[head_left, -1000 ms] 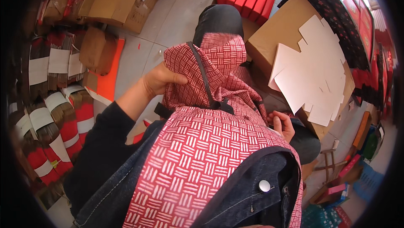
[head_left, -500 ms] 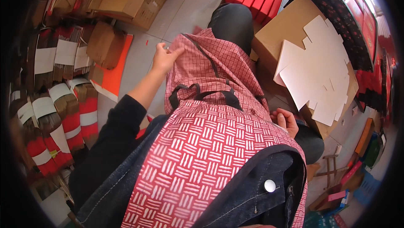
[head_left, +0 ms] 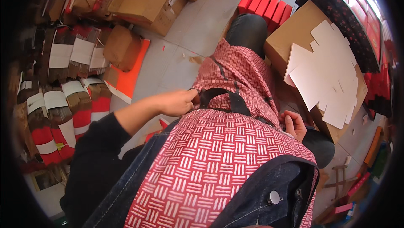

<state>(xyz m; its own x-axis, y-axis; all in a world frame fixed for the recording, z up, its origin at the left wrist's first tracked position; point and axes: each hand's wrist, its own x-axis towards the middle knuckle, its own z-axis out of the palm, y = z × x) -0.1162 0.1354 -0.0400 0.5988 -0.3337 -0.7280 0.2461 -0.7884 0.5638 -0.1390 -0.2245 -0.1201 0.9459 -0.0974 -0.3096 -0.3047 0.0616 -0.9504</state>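
Note:
A red apron (head_left: 198,152) with a white woven-line pattern covers my front and lap, over a dark denim jacket (head_left: 252,194). At the apron's left edge, by the waist, my left hand (head_left: 179,101) is closed with its fingertips on the cloth beside a black strap (head_left: 229,97). The strap loops across the apron at the waist. My right hand (head_left: 295,125) rests near the right edge of the apron, above my thigh. Its fingers are curled in and the thumb is bent; whatever lies between them is hidden.
Flat white die-cut card sheets (head_left: 322,76) lie on a brown cardboard box (head_left: 294,30) to the right. Several red boxes (head_left: 265,7) stand in a row beyond my knee. Banded bundles (head_left: 80,97), open cartons (head_left: 147,0) and an orange sheet (head_left: 134,70) fill the left.
My left hand has come down and in from the raised left side of the apron to its waist edge. The lifted cloth has dropped onto my lap. My right hand stays near the same spot.

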